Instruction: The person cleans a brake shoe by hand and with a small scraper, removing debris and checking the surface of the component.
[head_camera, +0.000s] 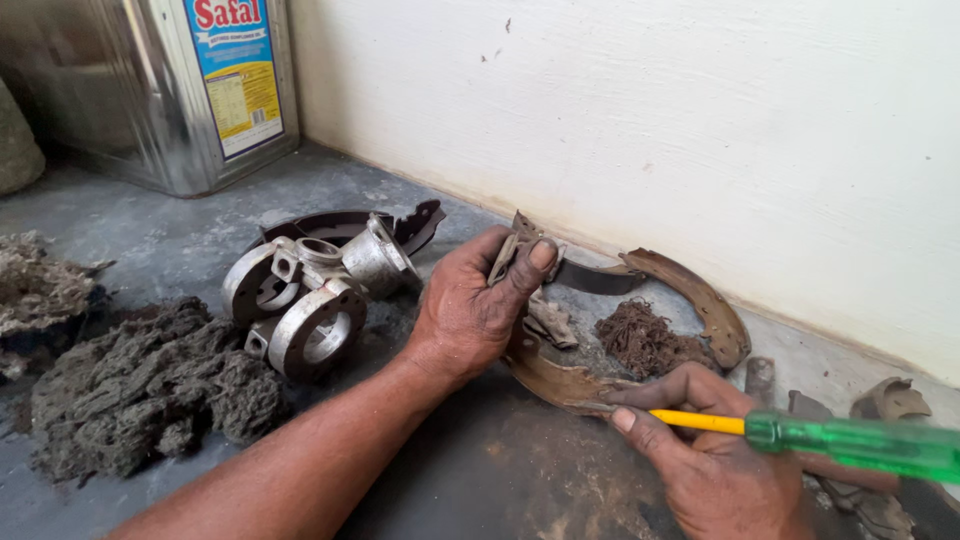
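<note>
- Head view: left hand (470, 310) grips the upper end of a rusty brake shoe (700, 300) lying on the grey floor (180, 240) by a white wall (700, 120).
- Right hand (715, 465), fingers clamped on a green-handled screwdriver (850, 440), presses its tip to the shoe's lower rim.
- Brown fibrous debris (645, 340) sits inside the shoe's curve; metal hub parts (310, 295) lie just beside the left hand.

Left hand (470, 305) and right hand (715, 465), fingers curled

wall (700, 120): cream, scuffed | floor (150, 240): grey concrete, grimy | light: soft daylight
</note>
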